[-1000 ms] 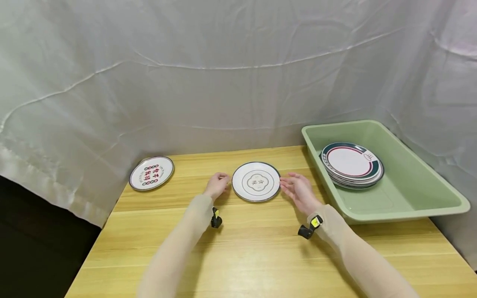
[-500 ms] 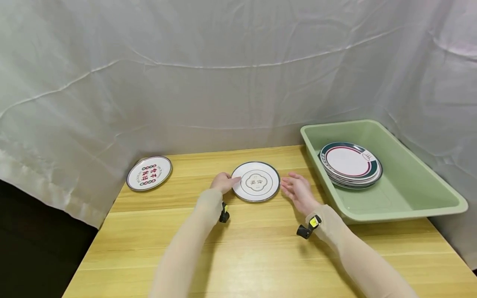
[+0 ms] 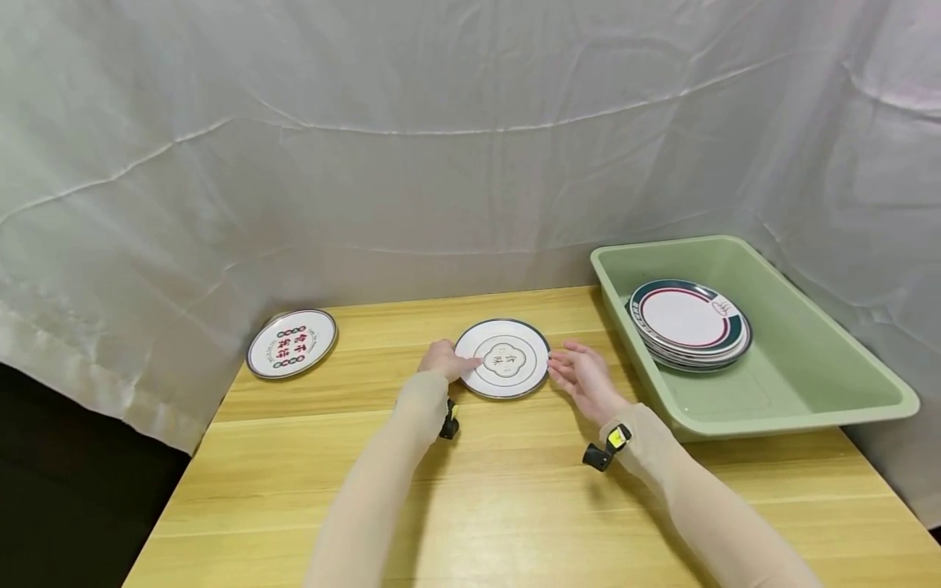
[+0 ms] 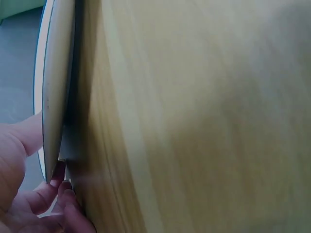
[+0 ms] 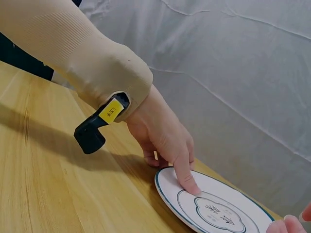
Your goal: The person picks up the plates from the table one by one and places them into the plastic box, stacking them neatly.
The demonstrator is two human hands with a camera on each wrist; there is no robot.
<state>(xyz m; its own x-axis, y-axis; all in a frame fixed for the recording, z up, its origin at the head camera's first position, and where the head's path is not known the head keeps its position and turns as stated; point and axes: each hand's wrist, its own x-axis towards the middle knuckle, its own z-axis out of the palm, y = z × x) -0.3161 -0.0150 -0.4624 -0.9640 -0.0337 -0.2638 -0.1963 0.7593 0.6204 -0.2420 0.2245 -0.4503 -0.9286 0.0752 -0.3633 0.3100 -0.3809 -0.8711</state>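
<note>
A white plate (image 3: 503, 335) with a dark blue rim and a flower-shaped emblem lies at the middle of the table in the head view. My left hand (image 3: 443, 362) pinches its left edge, thumb on the top face and fingertips under the rim. From the side, the left wrist view shows that plate (image 4: 56, 87) with the fingers (image 4: 43, 196) below its edge. My right hand (image 3: 584, 376) is at the opposite edge with fingers loosely extended, fingertips right at the rim. Only those fingertips (image 5: 286, 225) show in the right wrist view, across the plate from the left hand (image 5: 163, 131).
A green tub (image 3: 794, 367) at the right holds a stack of plates (image 3: 684, 318), the top one with a green and red border. Another white plate (image 3: 292, 343) with red lettering lies at the table's far left corner. A grey curtain (image 3: 441, 163) hangs behind the wooden table (image 3: 507, 490).
My left hand has moved right onto the plate's left edge and taken hold of it, thumb over the rim. The right fingertips have come slightly closer to the opposite rim.
</note>
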